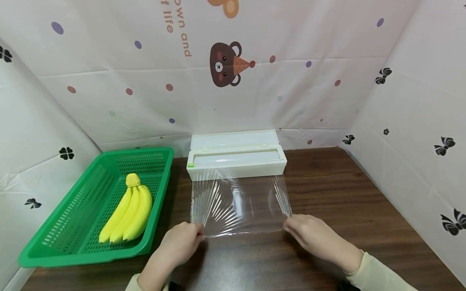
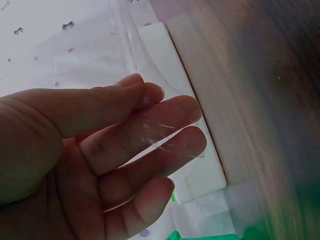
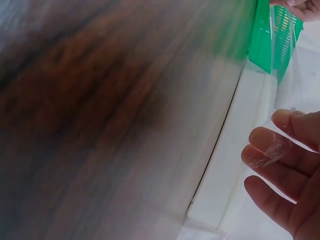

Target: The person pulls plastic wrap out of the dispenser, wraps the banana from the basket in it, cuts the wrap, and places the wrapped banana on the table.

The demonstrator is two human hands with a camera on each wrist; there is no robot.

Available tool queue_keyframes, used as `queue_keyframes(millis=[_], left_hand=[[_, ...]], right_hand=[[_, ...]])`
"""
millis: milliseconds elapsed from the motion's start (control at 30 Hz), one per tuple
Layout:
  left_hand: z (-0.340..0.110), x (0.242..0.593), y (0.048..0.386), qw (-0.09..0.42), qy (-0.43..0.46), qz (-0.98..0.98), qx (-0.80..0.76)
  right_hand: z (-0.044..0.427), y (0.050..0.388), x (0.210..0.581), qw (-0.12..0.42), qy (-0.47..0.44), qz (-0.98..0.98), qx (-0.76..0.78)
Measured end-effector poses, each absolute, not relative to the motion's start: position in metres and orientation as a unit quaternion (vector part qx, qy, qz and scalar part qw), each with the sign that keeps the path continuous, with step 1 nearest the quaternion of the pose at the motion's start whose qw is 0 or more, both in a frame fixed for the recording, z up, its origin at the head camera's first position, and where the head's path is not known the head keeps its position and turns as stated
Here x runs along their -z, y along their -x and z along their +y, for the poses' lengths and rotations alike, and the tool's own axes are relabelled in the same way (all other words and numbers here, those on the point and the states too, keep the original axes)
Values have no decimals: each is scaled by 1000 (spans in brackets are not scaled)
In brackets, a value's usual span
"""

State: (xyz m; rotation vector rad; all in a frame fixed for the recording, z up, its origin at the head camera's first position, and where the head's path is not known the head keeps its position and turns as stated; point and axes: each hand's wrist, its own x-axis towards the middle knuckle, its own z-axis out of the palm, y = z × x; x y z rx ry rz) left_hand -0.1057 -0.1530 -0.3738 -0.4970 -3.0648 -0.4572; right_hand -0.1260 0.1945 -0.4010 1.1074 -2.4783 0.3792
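A sheet of clear plastic wrap [image 1: 251, 206] stretches from the front of a white wrap dispenser box [image 1: 236, 171], its folds gathering toward both front corners. My left hand [image 1: 183, 242] pinches the left front corner between thumb and index finger. In the left wrist view, that hand [image 2: 115, 135] has film lying across its other fingers. The right front corner is pinched by my right hand [image 1: 314, 238]. Seen from the right wrist, this hand [image 3: 285, 165] also has film over its fingertips. The dispenser's lid [image 1: 234, 139] stands raised at the back.
Left of the dispenser, a green plastic basket [image 1: 165, 186] holds a bunch of yellow bananas [image 1: 129, 210]. The dark wooden table [image 1: 364, 226] meets a patterned white cloth wall [image 1: 309, 97] behind. A small green piece [image 1: 191, 165] sits at the dispenser's left end.
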Motion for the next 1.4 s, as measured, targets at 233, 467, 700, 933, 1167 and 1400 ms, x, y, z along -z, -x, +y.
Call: queue_keyframes(millis=[233, 467, 700, 933, 1167, 1400], left_hand=[[-152, 375, 106, -22, 151, -977, 150], [-152, 373, 104, -37, 150, -976, 151], [-152, 372, 102, -55, 152, -976, 146], [-152, 373, 100, -71, 150, -975, 147], [-152, 373, 97, -63, 160, -976, 135], [-151, 374, 95, -75, 161, -975, 132]], right_hand=[[194, 125, 400, 174, -395, -892, -136], [193, 122, 398, 164, -400, -893, -128], [192, 118, 396, 161, -403, -893, -120], [191, 112, 397, 143, -405, -895, -120], [192, 108, 398, 148, -416, -889, -119], [193, 105, 400, 141, -426, -885, -121]])
